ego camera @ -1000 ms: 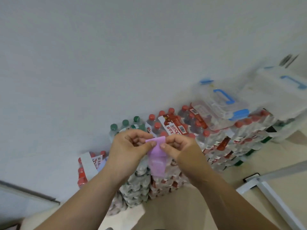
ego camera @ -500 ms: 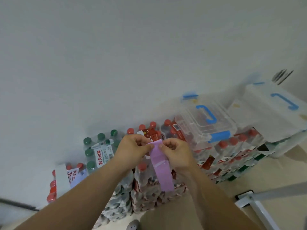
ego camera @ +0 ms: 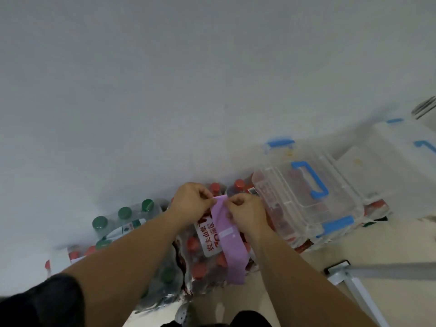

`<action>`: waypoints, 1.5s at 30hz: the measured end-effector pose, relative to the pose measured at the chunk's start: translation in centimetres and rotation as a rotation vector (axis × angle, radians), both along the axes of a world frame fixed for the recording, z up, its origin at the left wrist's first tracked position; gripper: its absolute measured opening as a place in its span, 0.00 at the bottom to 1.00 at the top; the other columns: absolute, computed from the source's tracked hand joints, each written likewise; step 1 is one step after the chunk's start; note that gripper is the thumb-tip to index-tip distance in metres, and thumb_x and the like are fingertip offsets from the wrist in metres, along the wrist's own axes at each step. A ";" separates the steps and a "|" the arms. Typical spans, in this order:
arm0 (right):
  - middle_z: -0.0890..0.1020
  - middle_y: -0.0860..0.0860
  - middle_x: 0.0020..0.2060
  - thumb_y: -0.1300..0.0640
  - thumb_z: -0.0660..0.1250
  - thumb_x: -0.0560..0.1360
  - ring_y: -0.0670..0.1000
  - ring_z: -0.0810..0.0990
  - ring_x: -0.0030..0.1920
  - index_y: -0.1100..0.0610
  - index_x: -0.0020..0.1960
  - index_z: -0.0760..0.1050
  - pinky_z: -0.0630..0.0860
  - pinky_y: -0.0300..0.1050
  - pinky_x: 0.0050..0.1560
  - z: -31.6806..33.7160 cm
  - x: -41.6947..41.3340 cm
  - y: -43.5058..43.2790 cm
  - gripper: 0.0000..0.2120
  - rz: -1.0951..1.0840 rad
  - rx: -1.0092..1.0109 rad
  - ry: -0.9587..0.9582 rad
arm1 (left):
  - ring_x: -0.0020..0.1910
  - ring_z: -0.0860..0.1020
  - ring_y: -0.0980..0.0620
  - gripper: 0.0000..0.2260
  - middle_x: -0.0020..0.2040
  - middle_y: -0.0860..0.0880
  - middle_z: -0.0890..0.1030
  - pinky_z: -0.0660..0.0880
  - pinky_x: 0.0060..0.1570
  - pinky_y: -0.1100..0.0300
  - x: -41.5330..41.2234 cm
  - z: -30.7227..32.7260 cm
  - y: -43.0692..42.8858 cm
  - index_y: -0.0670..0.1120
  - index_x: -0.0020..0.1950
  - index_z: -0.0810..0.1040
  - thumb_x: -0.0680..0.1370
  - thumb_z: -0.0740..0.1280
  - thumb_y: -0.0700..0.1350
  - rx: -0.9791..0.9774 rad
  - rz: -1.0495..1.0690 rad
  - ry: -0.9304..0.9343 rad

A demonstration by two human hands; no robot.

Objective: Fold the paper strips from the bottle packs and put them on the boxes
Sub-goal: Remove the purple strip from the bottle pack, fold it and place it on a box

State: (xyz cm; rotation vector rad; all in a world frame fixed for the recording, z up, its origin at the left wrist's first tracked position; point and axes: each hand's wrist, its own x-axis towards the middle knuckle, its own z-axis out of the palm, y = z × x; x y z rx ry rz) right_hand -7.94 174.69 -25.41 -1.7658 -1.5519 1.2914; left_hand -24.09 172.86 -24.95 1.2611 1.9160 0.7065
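Two clear plastic storage boxes with blue handles and blue latches rest on shrink-wrapped bottle packs along the pale wall (ego camera: pixel 188 90). The nearer box (ego camera: pixel 335 201) has its lid on. Red shapes show through it, though it is unclear whether they lie inside it or beneath it. The farther box (ego camera: pixel 398 142), at the right edge, is too blurred to show any contents.

In front of the person stands a pack of red-capped bottles (ego camera: pixel 200 265) with a white printed label (ego camera: pixel 207 237), and green-capped bottles (ego camera: pixel 123 214) stand to its left.

Both hands are raised over this pack, holding a purple paper strip (ego camera: pixel 232 251). The left hand (ego camera: pixel 191 201) pinches the strip's top end on the left side with thumb and curled fingers. The right hand (ego camera: pixel 246 213) pinches the same end on the right side, fingers bent over the edge. The strip hangs down from them across the label and caps.

A white metal frame (ego camera: pixel 356 289) stands on the floor at the lower right.
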 end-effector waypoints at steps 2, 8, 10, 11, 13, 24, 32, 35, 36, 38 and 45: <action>0.85 0.56 0.33 0.54 0.69 0.79 0.58 0.84 0.38 0.60 0.38 0.83 0.81 0.52 0.41 -0.5 -0.6 1.1 0.14 -0.003 0.019 -0.048 | 0.31 0.80 0.58 0.08 0.32 0.56 0.82 0.78 0.35 0.61 -0.3 -0.5 1.3 0.52 0.35 0.83 0.73 0.76 0.43 -0.002 -0.016 0.019; 0.84 0.52 0.30 0.57 0.69 0.76 0.55 0.85 0.35 0.55 0.34 0.81 0.84 0.55 0.42 -2.3 -2.4 4.5 0.12 -0.003 -0.033 -0.060 | 0.34 0.81 0.56 0.04 0.35 0.53 0.83 0.77 0.34 0.66 -0.9 -1.4 4.4 0.48 0.39 0.85 0.74 0.74 0.41 0.003 -0.022 0.114; 0.86 0.53 0.33 0.58 0.69 0.73 0.58 0.86 0.38 0.55 0.38 0.83 0.84 0.59 0.43 -3.0 -2.8 4.7 0.07 0.019 -0.071 -0.036 | 0.37 0.83 0.53 0.04 0.39 0.53 0.85 0.80 0.39 0.61 -0.9 -1.6 4.6 0.49 0.42 0.86 0.74 0.72 0.41 0.011 -0.039 0.155; 0.87 0.53 0.36 0.59 0.68 0.73 0.58 0.86 0.40 0.54 0.43 0.84 0.84 0.59 0.45 -3.2 -2.8 4.6 0.06 0.031 -0.088 -0.020 | 0.39 0.83 0.52 0.04 0.40 0.53 0.85 0.79 0.41 0.60 -0.8 -1.7 4.6 0.50 0.44 0.86 0.74 0.71 0.42 0.008 -0.056 0.203; 0.87 0.53 0.44 0.61 0.68 0.74 0.56 0.86 0.46 0.53 0.55 0.84 0.84 0.53 0.49 -3.3 -2.9 4.4 0.12 0.059 -0.088 0.012 | 0.43 0.81 0.48 0.04 0.44 0.50 0.85 0.77 0.41 0.57 -0.7 -2.0 4.5 0.50 0.45 0.84 0.76 0.69 0.46 -0.025 -0.077 0.372; 0.83 0.49 0.55 0.54 0.68 0.79 0.48 0.82 0.52 0.51 0.61 0.81 0.78 0.39 0.52 -2.0 -2.7 2.2 0.11 0.309 0.066 0.080 | 0.41 0.81 0.45 0.09 0.42 0.49 0.82 0.79 0.40 0.53 -0.9 -2.0 -0.5 0.49 0.48 0.77 0.77 0.67 0.54 -0.021 0.198 0.504; 0.83 0.48 0.53 0.52 0.71 0.77 0.49 0.82 0.51 0.52 0.56 0.82 0.80 0.50 0.57 -0.5 -9.2 -2.7 0.09 0.619 0.211 0.019 | 0.37 0.79 0.49 0.05 0.40 0.52 0.82 0.80 0.40 0.54 -6.6 -0.6 -12.1 0.52 0.44 0.78 0.76 0.69 0.53 0.010 0.431 0.541; 0.81 0.46 0.55 0.49 0.70 0.77 0.48 0.81 0.52 0.50 0.57 0.81 0.79 0.47 0.56 0.0 -12.7 -6.0 0.11 0.787 0.206 -0.036 | 0.40 0.79 0.50 0.06 0.41 0.53 0.81 0.75 0.40 0.57 -9.8 -0.8 -17.1 0.51 0.43 0.79 0.76 0.68 0.52 -0.031 0.523 0.551; 0.80 0.47 0.56 0.49 0.70 0.77 0.49 0.80 0.53 0.50 0.58 0.81 0.79 0.47 0.57 0.1 -14.3 -7.4 0.11 0.838 0.206 -0.044 | 0.40 0.79 0.50 0.07 0.40 0.54 0.80 0.73 0.39 0.58 -11.1 -1.0 -19.0 0.51 0.43 0.79 0.76 0.68 0.53 -0.042 0.543 0.562; 0.79 0.48 0.56 0.49 0.70 0.77 0.49 0.79 0.53 0.51 0.57 0.81 0.77 0.46 0.56 0.0 -16.4 -9.2 0.11 0.907 0.220 -0.059 | 0.39 0.78 0.48 0.08 0.38 0.53 0.79 0.70 0.37 0.59 -12.7 -1.6 -21.6 0.49 0.42 0.79 0.73 0.67 0.53 -0.043 0.558 0.578; 0.79 0.49 0.55 0.50 0.69 0.77 0.50 0.79 0.52 0.52 0.57 0.81 0.76 0.44 0.57 -1.4 -26.8 -18.2 0.11 0.933 0.207 -0.148 | 0.45 0.80 0.49 0.10 0.48 0.52 0.81 0.77 0.43 0.56 -23.2 -5.7 -30.4 0.52 0.52 0.79 0.75 0.69 0.55 -0.173 0.412 0.564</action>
